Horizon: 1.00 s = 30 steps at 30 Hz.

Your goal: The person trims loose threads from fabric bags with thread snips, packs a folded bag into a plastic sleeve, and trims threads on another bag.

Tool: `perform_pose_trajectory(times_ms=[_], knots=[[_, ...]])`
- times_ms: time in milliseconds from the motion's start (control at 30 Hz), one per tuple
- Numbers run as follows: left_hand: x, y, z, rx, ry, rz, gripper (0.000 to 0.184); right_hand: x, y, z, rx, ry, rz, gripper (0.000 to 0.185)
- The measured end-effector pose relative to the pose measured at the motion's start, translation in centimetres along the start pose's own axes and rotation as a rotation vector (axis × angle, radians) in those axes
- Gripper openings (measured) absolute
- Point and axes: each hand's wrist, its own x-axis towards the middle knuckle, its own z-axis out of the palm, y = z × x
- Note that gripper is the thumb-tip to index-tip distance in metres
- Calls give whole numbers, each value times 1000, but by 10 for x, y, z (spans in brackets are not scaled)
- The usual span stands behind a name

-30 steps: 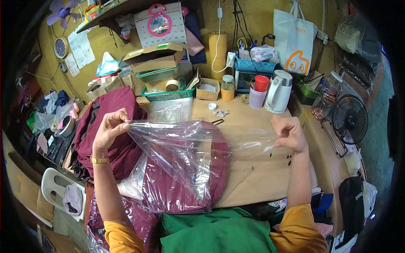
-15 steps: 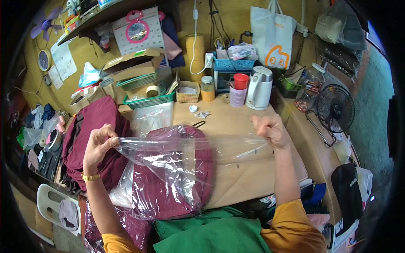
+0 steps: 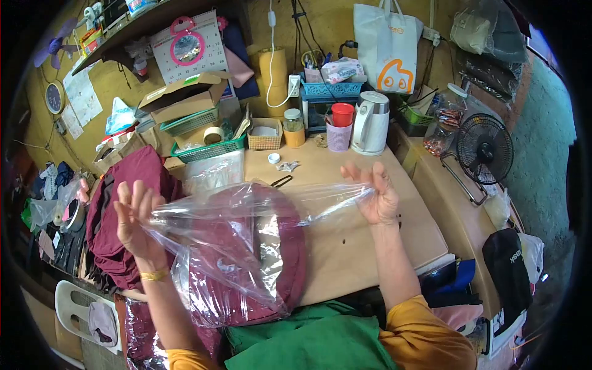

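The left hand [image 3: 138, 225] and right hand [image 3: 378, 200] have fingers loosely spread; clear plastic film [image 3: 327, 200] stretches sideways between them; the maroon bundle [image 3: 292, 246] lies below on the table [image 3: 345, 271], nearer the left hand.

Two hands [image 3: 137, 228] [image 3: 377, 197], two sleeves [image 3: 185, 359] [image 3: 425, 333] and two fans [image 3: 55, 46] [image 3: 485, 149] are counted. One kettle [image 3: 372, 132], one clock [image 3: 54, 98], one mirror [image 3: 187, 48], one calendar [image 3: 213, 58], one white chair [image 3: 65, 290], one tote [image 3: 385, 46], one red cup [image 3: 343, 116] and one gold wristband [image 3: 154, 275] are also counted.
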Motion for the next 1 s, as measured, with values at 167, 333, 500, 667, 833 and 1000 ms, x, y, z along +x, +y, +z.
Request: perform_pose_trajectory(times_ms=[167, 333, 500, 667, 833, 1000], knots=[[-38, -62, 41, 1027, -159, -71, 27, -12, 33, 52, -71, -148, 172, 18], [-63, -116, 70, 936, -294, -375, 79, -31, 48, 118, -772, -125, 285, 11], [-78, -128, 66, 867, -160, -430, 79, -37, 71, 107, -647, -41, 185, 5], [-97, -110, 50, 1201, -261, -218, 39, -31, 62, 75, -874, 61, 273, 7], [-102, -115, 51, 1321, -333, -220, 24, -41, 59, 115, -1267, -25, -315, 11], [-103, -106, 63, 1171, -591, -174, 19, -47, 61, 101, -1488, -275, -16, 14]])
